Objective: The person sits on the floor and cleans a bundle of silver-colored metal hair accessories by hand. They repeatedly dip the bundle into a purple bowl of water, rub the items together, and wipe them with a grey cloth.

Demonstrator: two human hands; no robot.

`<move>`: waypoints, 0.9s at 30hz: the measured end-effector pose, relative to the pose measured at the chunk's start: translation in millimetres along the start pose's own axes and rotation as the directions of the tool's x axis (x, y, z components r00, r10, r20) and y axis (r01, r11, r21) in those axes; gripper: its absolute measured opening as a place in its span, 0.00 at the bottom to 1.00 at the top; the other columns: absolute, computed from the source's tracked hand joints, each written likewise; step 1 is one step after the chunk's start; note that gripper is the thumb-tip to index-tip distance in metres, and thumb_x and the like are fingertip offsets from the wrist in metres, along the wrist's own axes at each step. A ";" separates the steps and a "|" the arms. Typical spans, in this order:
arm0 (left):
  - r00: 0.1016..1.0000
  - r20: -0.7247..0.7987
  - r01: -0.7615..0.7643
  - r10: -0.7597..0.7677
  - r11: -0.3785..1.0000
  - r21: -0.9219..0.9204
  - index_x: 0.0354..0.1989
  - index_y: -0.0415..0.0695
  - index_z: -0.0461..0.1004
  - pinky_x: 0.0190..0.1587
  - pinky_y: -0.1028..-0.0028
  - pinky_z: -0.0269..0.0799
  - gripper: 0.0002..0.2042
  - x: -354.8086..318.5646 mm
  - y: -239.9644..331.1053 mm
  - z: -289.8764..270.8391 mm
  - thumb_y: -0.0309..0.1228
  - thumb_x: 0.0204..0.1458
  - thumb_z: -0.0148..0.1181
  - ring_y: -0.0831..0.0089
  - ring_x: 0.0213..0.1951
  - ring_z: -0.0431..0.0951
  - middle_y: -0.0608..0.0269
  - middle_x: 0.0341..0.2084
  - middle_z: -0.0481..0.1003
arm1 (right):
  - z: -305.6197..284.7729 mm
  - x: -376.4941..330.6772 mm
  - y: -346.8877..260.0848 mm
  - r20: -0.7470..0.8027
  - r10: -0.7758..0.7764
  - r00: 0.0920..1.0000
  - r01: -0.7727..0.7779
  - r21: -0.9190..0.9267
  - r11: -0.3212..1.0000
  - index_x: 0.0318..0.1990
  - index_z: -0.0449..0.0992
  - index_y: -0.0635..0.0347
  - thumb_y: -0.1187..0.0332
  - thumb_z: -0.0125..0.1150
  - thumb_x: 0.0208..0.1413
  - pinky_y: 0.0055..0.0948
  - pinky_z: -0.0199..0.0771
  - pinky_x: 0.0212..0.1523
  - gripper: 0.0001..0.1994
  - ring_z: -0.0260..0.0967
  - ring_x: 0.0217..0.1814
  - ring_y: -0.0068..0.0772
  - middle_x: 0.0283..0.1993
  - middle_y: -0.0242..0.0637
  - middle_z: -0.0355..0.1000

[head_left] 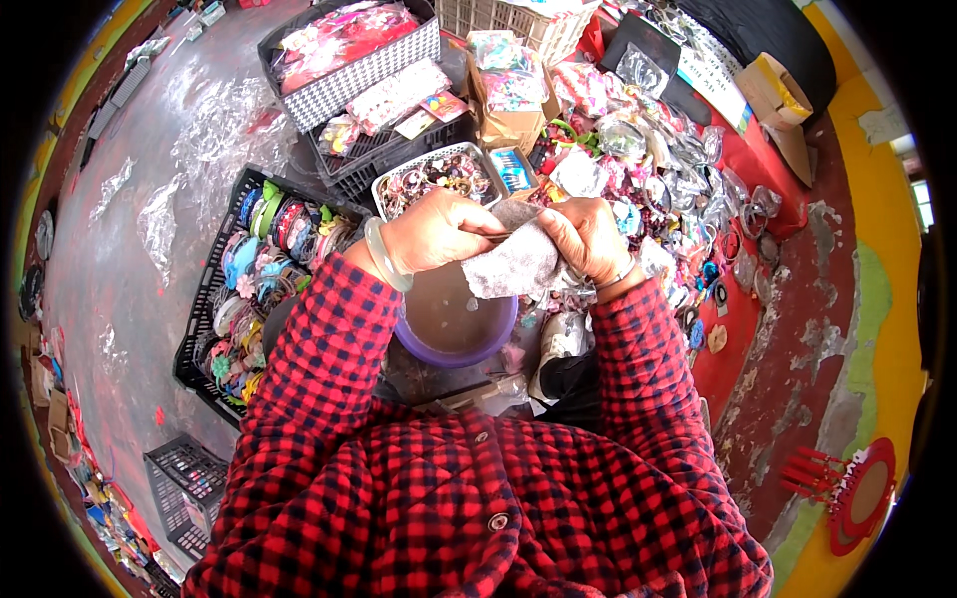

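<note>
My left hand (439, 231), with a pale bangle on its wrist, is closed in a pinch on a thin brownish strip (494, 236). Most of that strip is hidden, so its kind cannot be made out. Beside it, my right hand (586, 239) grips a damp-looking grey cloth (510, 267), thumb on top. The cloth hangs down between both hands and touches the strip. Below them stands a purple basin (461, 356) of murky water, partly covered by the cloth and my left hand.
A black crate (189, 344) of headbands stands left. Ahead are a white basket (379, 189) of hair accessories, a small blue-and-white box (512, 171) and a patterned bin (364, 70). Loose accessories and plastic bags (623, 135) heap on the right; a black basket (184, 488) sits lower left.
</note>
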State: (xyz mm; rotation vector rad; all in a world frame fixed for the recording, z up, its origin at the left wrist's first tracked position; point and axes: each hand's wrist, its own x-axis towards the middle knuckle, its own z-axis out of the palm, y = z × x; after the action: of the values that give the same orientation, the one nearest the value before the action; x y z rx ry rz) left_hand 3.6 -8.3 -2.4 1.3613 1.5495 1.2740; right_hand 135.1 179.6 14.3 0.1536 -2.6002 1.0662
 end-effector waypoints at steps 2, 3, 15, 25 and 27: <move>1.000 0.002 0.012 -0.011 1.000 -0.008 0.35 0.33 0.75 0.33 0.81 0.68 0.09 -0.9 -1.5 -0.9 0.20 0.44 0.55 0.81 0.29 0.73 0.64 0.26 0.76 | 0.9 -1.9 3.8 0.006 0.029 1.000 -0.029 0.039 0.999 0.26 0.76 0.64 0.62 0.52 0.53 0.31 0.69 0.26 0.14 0.71 0.23 0.41 0.21 0.44 0.71; 0.999 0.020 0.041 -0.041 0.999 -0.030 0.36 0.33 0.74 0.33 0.81 0.68 0.09 -0.9 -0.7 -2.4 0.20 0.44 0.56 0.81 0.30 0.73 0.64 0.27 0.76 | 1.0 -3.1 6.6 0.008 0.044 0.999 -0.044 0.057 0.997 0.26 0.76 0.64 0.62 0.52 0.53 0.31 0.69 0.26 0.14 0.71 0.23 0.41 0.21 0.45 0.71; 0.958 -0.143 0.122 -0.247 0.806 -0.579 0.33 0.36 0.72 0.27 0.83 0.70 0.06 -14.1 1.1 -29.7 0.24 0.48 0.55 0.78 0.25 0.75 0.60 0.25 0.75 | -9.2 -20.6 118.4 -0.349 0.851 0.393 -0.577 0.627 0.524 0.26 0.75 0.68 0.49 0.50 0.53 0.28 0.63 0.19 0.26 0.64 0.17 0.28 0.19 0.37 0.70; 0.886 -0.336 -0.003 -0.319 0.721 -0.693 0.39 0.37 0.69 0.26 0.83 0.70 0.08 10.5 -25.8 1.8 0.22 0.50 0.53 0.79 0.28 0.74 0.65 0.30 0.73 | 15.5 -0.4 60.3 0.290 0.329 0.899 -0.224 0.949 -0.223 0.51 0.61 0.69 0.67 0.41 0.57 0.26 0.74 0.42 0.17 0.68 0.46 0.34 0.46 0.43 0.67; 0.874 -0.417 -0.032 -0.247 0.829 -0.559 0.38 0.36 0.69 0.24 0.82 0.69 0.08 14.4 -25.5 13.6 0.22 0.49 0.54 0.81 0.27 0.73 0.64 0.30 0.73 | 17.7 11.4 20.8 0.324 0.340 0.883 -0.247 0.936 -0.252 0.52 0.60 0.70 0.72 0.46 0.55 0.24 0.75 0.38 0.18 0.69 0.41 0.29 0.45 0.40 0.68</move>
State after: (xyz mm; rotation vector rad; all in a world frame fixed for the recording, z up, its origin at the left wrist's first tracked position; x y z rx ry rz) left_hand 6.2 9.7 -29.1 0.5955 1.3637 1.8949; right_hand 115.2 182.3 -7.6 -0.2350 -0.8897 3.0096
